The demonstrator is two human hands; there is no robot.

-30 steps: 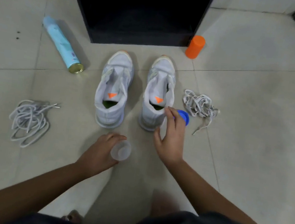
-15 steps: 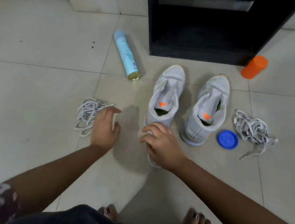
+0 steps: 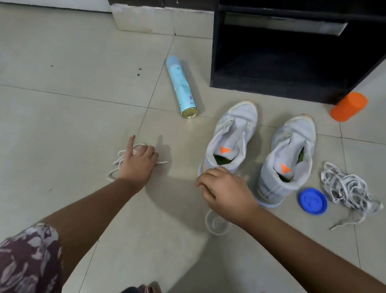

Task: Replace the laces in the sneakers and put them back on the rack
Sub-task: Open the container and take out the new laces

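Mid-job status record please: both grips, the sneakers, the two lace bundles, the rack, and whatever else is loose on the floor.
left grip: fingers curled on left lace bundle, index finger straight
right grip: fingers curled at heel of left sneaker; cannot tell if holding anything
sneakers: left sneaker and right sneaker upright, unlaced, toes toward rack
right lace bundle: loose on floor beside blue lid, untouched
clutter: clear cup under right wrist, spray can lying down, orange cylinder by rack
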